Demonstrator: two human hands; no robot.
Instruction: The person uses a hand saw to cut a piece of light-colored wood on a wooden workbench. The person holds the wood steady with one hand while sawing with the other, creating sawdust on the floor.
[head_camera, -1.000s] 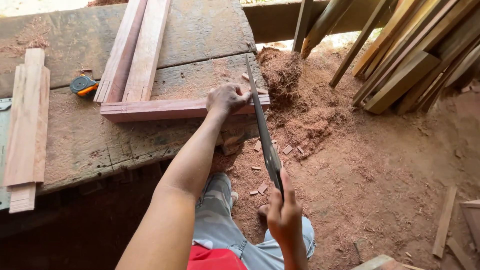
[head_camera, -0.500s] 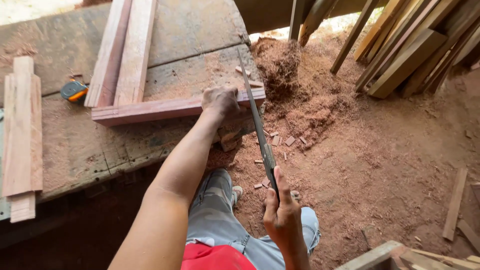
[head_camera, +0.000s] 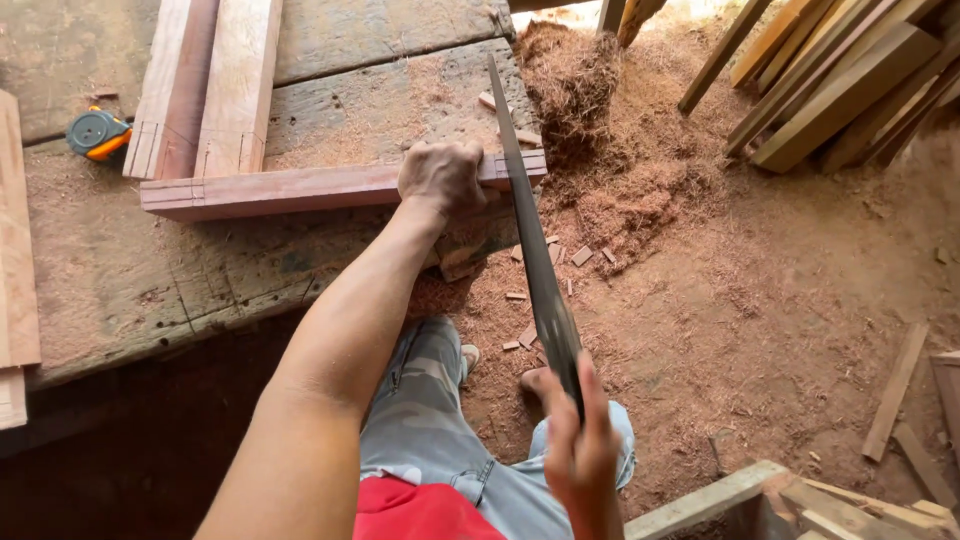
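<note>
Nearest the camera, the right hand (head_camera: 580, 450) is gripping the handle of a handsaw (head_camera: 530, 250), fingers wrapped fully closed around it. The blade is running up and away, crossing a reddish wood strip (head_camera: 300, 188) near the workbench's (head_camera: 150, 290) right edge. The left hand (head_camera: 442, 178) is pressing down on that strip just beside the blade, fingers curled over the far side of the wood, closed on it and pinning it flat.

The risk here looks plain: the left fingers are sitting very close to the blade, so a jump or slip of the saw could catch them. The short end past the cut is overhanging the right edge, and it may splinter or pinch the blade as it is sagging.

Further back, two longer boards (head_camera: 215, 90) are lying toward the far edge, touching the strip at a right angle. A tape measure (head_camera: 98, 133) is resting near the far left. Beyond the right edge, sawdust (head_camera: 600, 130) is lying heaped on the ground.
</note>
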